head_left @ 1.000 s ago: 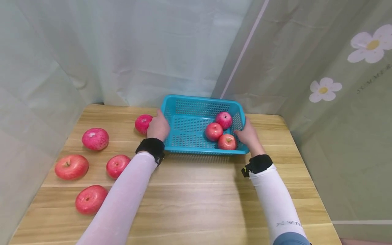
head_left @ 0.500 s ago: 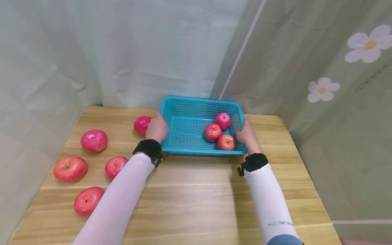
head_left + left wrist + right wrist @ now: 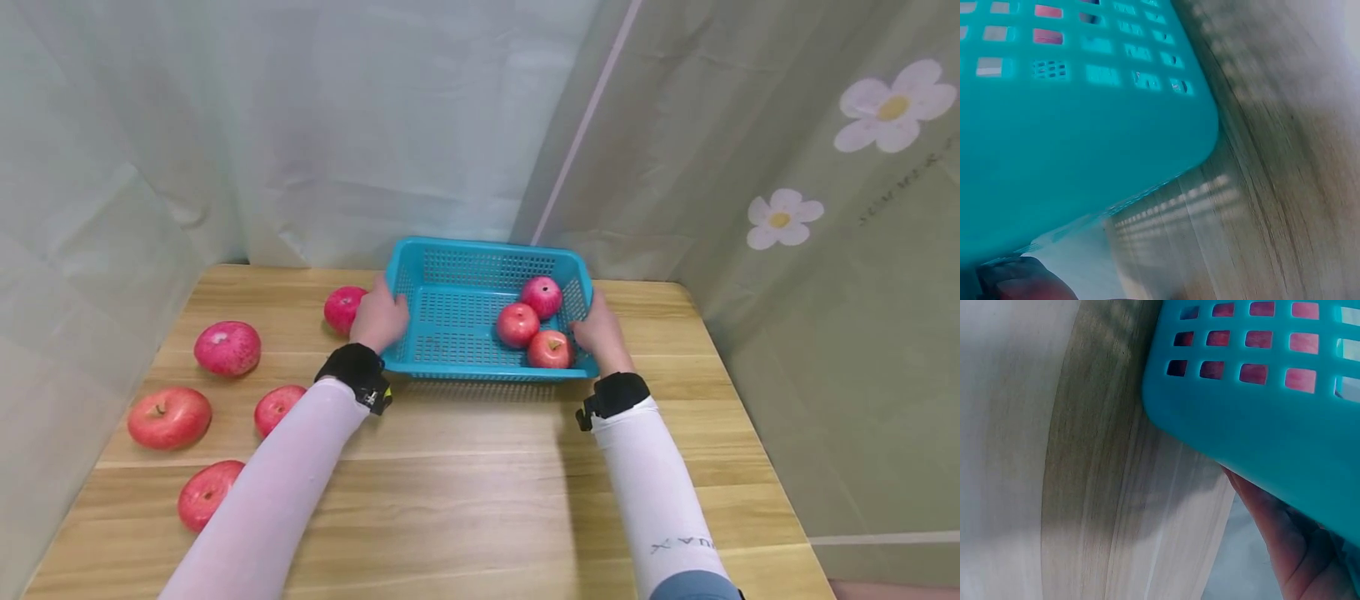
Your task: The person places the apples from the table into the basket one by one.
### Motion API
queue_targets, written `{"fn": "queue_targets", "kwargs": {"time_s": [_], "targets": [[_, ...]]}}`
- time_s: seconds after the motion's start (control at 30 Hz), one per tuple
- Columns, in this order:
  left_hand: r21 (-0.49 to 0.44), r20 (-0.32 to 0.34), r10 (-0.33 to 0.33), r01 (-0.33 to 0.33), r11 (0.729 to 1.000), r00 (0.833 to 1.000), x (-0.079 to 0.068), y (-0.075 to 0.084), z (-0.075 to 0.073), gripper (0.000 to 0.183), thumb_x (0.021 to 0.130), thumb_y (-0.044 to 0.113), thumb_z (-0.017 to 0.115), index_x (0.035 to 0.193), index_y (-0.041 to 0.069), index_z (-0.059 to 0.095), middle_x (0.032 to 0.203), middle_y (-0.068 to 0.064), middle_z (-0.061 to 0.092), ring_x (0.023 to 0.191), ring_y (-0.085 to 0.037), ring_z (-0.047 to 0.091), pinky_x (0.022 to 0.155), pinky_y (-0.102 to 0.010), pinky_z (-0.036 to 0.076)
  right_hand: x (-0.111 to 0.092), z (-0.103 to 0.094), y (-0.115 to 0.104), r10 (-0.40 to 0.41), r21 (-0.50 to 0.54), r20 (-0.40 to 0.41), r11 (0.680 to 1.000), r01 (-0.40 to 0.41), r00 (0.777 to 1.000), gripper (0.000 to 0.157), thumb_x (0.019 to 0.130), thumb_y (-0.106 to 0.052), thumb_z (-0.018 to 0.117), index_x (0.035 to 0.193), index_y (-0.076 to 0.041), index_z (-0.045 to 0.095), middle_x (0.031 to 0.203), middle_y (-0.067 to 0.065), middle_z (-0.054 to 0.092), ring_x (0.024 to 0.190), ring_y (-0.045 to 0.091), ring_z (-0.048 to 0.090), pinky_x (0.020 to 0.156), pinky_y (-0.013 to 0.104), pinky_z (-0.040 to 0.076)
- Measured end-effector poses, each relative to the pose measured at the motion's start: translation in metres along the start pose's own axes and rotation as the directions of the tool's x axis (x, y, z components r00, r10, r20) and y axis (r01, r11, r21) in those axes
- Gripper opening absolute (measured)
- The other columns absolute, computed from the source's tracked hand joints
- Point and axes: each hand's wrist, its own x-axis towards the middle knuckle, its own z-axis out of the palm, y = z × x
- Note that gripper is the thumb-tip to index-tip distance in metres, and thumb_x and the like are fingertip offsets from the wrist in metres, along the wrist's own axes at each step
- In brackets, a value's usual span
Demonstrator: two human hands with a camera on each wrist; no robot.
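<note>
A blue plastic basket [image 3: 450,367] with a grid of holes is at the back of the table. My left hand [image 3: 378,319] grips its left end, thumb over the rim and fingers outside, mostly hidden. At the opposite end my right hand [image 3: 602,332] holds the rim the same way, the thumb reaching inside. Three apples lie together in the basket's right half: a dark pink apple [image 3: 542,297], a red apple [image 3: 517,325] and a paler apple [image 3: 551,349]. In the right wrist view the right hand [image 3: 1285,537] shows beneath the basket wall [image 3: 1241,419].
Just left of my left hand sits a pink apple [image 3: 344,309]. Several more apples lie on the table's left side, among them a large red apple [image 3: 169,417] and one apple [image 3: 207,497] partly behind my left sleeve. A curtain [image 3: 420,125] hangs behind the table [image 3: 465,500].
The whole head view has shifted slightly, basket and apples together. My left thumb now shows on the inner side of the rim. Both hands stay at the basket's ends.
</note>
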Motion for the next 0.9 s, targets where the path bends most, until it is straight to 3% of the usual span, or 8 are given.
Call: {"fn": "queue_targets", "kwargs": {"time_s": [0.37,0.53,0.63,0.73,0.83,0.9], "targets": [[-0.032,0.015,-0.015,0.015,0.999,1.0,0.003,-0.003,-0.004,0.07,0.114,0.034,0.039,0.169,0.002,0.011,0.155,-0.034,0.045,0.134,-0.047,0.054,0.11,-0.063,0.046,0.002,-0.001,0.002,0.003,-0.004,0.007,1.0,-0.003,1.0,0.08,0.105,-0.007,0.062,0.169,-0.007,0.015,0.159,0.03,0.042,0.145,0.05,0.043,0.115,0.069,0.038],[-0.001,0.011,0.046,-0.046,0.999,0.999,-0.002,-0.005,-0.018,0.068,0.113,0.037,0.04,0.167,-0.001,0.023,0.154,-0.031,0.048,0.132,-0.045,0.055,0.108,-0.061,0.047,0.0,0.0,0.002,-0.01,-0.007,0.001,1.0,0.01,1.0,0.079,0.105,-0.007,0.062,0.169,-0.006,0.016,0.159,0.031,0.042,0.145,0.05,0.043,0.115,0.068,0.038],[-0.023,-0.058,0.102,-0.103,0.994,0.993,-0.006,-0.007,-0.029,0.065,0.112,0.036,0.042,0.164,-0.001,0.031,0.141,-0.031,0.058,0.122,-0.044,0.06,0.1,-0.06,0.051,-0.001,-0.001,0.002,-0.008,-0.005,0.003,1.0,0.008,1.0,0.08,0.104,-0.007,0.062,0.169,-0.006,0.015,0.16,0.03,0.041,0.145,0.05,0.043,0.114,0.069,0.039],[-0.062,-0.154,0.147,-0.158,0.985,0.977,-0.007,-0.011,-0.041,0.06,0.11,0.028,0.046,0.162,-0.001,0.036,0.134,-0.029,0.056,0.119,-0.043,0.057,0.099,-0.059,0.049,-0.001,-0.001,0.002,-0.005,0.0,0.011,1.0,0.005,1.0,0.08,0.104,-0.006,0.063,0.169,-0.007,0.015,0.161,0.03,0.041,0.146,0.051,0.042,0.113,0.07,0.039],[-0.057,-0.222,0.18,-0.197,0.979,0.958,-0.005,-0.017,-0.052,0.061,0.105,0.018,0.05,0.161,-0.002,0.038,0.145,-0.032,0.044,0.132,-0.046,0.047,0.109,-0.063,0.042,-0.001,-0.001,0.003,-0.003,0.009,0.017,1.0,0.003,1.0,0.08,0.104,-0.006,0.063,0.169,-0.007,0.016,0.161,0.029,0.041,0.146,0.051,0.042,0.112,0.071,0.039],[-0.021,-0.222,0.199,-0.209,0.978,0.954,-0.003,-0.022,-0.059,0.065,0.1,0.013,0.053,0.16,-0.003,0.037,0.152,-0.035,0.035,0.14,-0.05,0.038,0.115,-0.066,0.036,-0.001,0.0,0.003,-0.006,0.015,0.017,1.0,0.006,1.0,0.08,0.104,-0.006,0.062,0.169,-0.007,0.015,0.161,0.03,0.041,0.146,0.052,0.042,0.112,0.072,0.039]]}}
